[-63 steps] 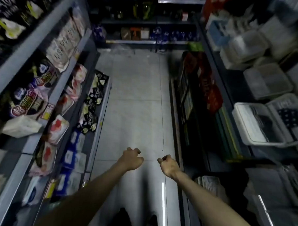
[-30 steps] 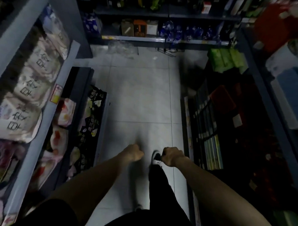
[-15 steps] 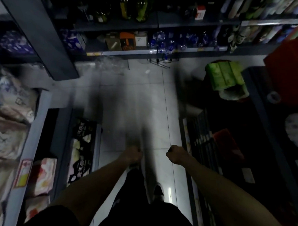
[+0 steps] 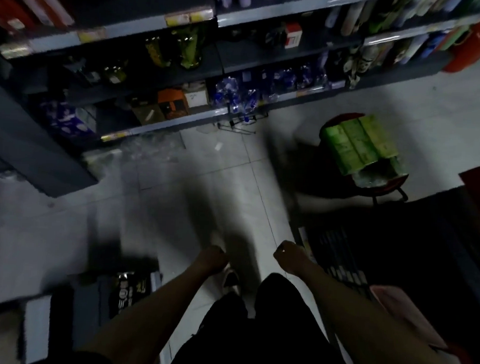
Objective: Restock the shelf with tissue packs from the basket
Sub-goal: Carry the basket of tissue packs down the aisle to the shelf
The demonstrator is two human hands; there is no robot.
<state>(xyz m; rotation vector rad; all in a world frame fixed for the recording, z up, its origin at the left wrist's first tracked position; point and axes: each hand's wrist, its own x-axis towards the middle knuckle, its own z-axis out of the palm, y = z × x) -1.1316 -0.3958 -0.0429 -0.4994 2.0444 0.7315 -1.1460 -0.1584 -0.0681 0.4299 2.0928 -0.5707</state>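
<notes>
Green tissue packs [image 4: 356, 143] lie stacked in a red basket [image 4: 385, 187] that stands on the tiled floor at the right, ahead of me. My left hand [image 4: 212, 259] and my right hand [image 4: 288, 257] are held out low in front of me, over the floor and well short of the basket. Both have their fingers curled into fists and hold nothing. The picture is dark and blurred.
A long shelf unit [image 4: 181, 118] with bottles and boxes runs across the far end of the aisle. A dark shelf end [image 4: 28, 156] juts in at the left. Low shelves [image 4: 348, 255] of goods line the right side. My legs and a shoe [image 4: 230, 280] show below.
I have walked down the aisle; the far shelf and the basket of green packs are much nearer and larger. Both hands stay curled and hold nothing.
</notes>
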